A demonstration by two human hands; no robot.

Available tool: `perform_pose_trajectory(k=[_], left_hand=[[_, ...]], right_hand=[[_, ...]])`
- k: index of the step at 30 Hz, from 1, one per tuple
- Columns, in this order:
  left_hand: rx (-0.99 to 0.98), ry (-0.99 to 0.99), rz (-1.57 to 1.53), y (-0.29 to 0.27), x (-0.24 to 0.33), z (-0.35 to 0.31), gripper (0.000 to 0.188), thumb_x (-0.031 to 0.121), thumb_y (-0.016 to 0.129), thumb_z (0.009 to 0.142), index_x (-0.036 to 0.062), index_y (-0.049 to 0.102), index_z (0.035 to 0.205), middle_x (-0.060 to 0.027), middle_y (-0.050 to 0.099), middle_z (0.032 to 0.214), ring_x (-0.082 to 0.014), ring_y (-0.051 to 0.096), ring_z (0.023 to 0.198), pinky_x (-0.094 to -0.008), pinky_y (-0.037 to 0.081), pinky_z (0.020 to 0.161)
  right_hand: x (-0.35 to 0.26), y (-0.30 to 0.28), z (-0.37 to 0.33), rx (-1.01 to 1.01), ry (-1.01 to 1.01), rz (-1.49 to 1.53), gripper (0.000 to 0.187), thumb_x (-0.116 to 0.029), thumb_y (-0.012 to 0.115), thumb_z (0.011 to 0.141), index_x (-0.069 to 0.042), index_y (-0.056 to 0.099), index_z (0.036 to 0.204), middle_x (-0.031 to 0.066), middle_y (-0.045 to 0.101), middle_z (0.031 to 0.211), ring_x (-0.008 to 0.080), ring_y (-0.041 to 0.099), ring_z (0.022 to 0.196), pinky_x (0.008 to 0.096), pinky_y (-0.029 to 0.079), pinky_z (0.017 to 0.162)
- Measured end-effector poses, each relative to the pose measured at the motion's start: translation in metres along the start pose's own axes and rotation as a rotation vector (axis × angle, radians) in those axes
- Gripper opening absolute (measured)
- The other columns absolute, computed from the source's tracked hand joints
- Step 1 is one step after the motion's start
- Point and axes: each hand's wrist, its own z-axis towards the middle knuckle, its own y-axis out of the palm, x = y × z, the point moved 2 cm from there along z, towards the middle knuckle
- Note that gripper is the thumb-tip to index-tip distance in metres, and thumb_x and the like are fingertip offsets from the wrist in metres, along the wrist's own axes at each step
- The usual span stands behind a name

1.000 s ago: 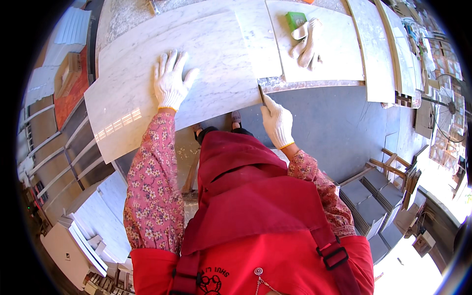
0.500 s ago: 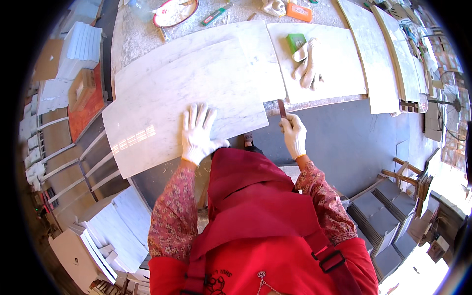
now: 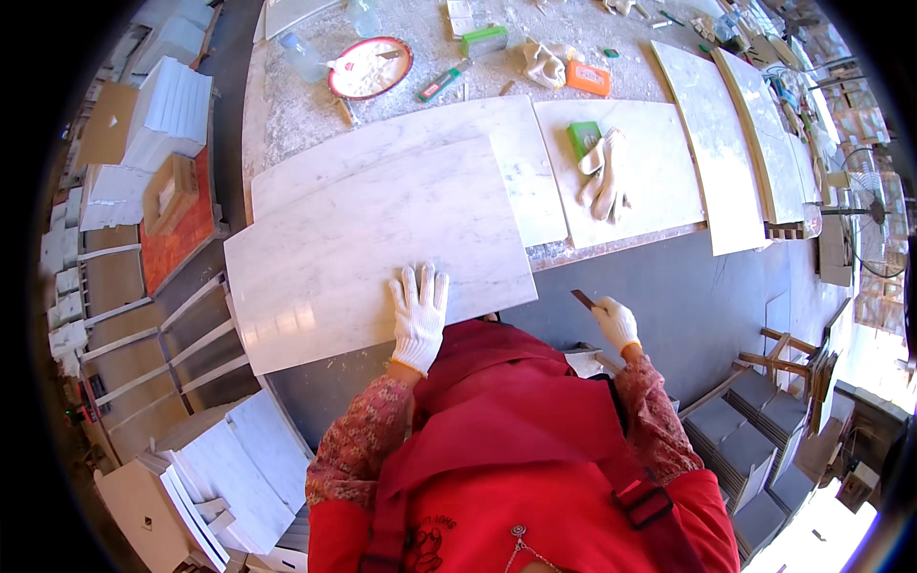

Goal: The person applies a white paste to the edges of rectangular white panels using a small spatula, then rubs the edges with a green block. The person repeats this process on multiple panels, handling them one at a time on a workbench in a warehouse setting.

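A large white, grey-veined stone slab [image 3: 363, 229] overhangs the near edge of the worktable, lying partly on top of another slab. My left hand [image 3: 418, 313], in a white knit glove, rests flat on its near edge with the fingers spread. Off the slab's right corner, my gloved right hand [image 3: 616, 325] is closed round a thin, flat, dark brown strip [image 3: 583, 300]. That strip points up and left, apart from the slab; its exact kind is unclear. Right of the slab, a pair of off-white gloves [image 3: 604, 177] and a green block [image 3: 584, 138] lie on another slab.
On the dusty worktable [image 3: 296, 95] are a red-rimmed dish of white paste [image 3: 371, 69], a green-handled cutter [image 3: 444, 80] and an orange block [image 3: 587, 78]. Stacked slabs [image 3: 239, 468] stand at lower left, grey tiles [image 3: 745, 420] at lower right. A fan [image 3: 874, 210] stands far right.
My right hand has moved right and down with the strip, away from the slab's edge. My left hand has shifted right along the slab. The whole view has tilted slightly, showing more of the table's far side.
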Motion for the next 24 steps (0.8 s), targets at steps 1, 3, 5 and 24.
perform_pose_trajectory(k=[1,3,5,24], left_hand=[[-0.034,0.023,-0.027,-0.015,-0.006,-0.005,0.071,0.019,0.061,0.088,0.0067,0.039,0.155,-0.0195,0.031,0.164,-0.0472,0.031,0.146,-0.0610,0.022,0.121],[0.032,0.091,-0.042,-0.070,-0.021,-0.013,0.063,0.016,0.062,0.087,0.0065,0.049,0.148,-0.0172,0.045,0.155,-0.0414,0.044,0.140,-0.0529,0.036,0.115],[0.078,0.158,-0.174,-0.119,-0.045,-0.016,0.056,0.012,0.061,0.085,0.0085,0.057,0.141,-0.0142,0.055,0.146,-0.0376,0.052,0.132,-0.0484,0.045,0.106],[0.226,0.243,-0.192,-0.278,-0.168,0.100,0.021,0.025,0.082,0.070,0.0199,0.080,0.091,-0.0096,0.074,0.086,-0.0328,0.070,0.079,-0.0431,0.054,0.068]], right_hand=[[-0.013,-0.014,-0.001,0.036,-0.032,0.017,0.025,-0.029,0.063,0.092,-0.007,0.072,0.100,0.0142,0.071,0.081,0.0314,0.069,0.076,0.0419,0.054,0.071],[-0.050,-0.042,-0.005,0.008,-0.035,0.355,0.020,-0.017,0.058,0.098,-0.001,0.069,0.101,0.0077,0.068,0.078,0.0170,0.063,0.068,0.0318,0.053,0.067],[-0.100,-0.069,-0.005,0.004,-0.102,0.502,0.018,-0.014,0.058,0.099,-0.001,0.068,0.104,0.0065,0.069,0.079,0.0125,0.064,0.070,0.0291,0.052,0.066],[-0.359,-0.195,-0.013,0.089,-0.776,0.327,0.012,-0.004,0.063,0.097,-0.001,0.073,0.104,0.0042,0.071,0.084,0.0070,0.065,0.069,0.0224,0.052,0.064]])
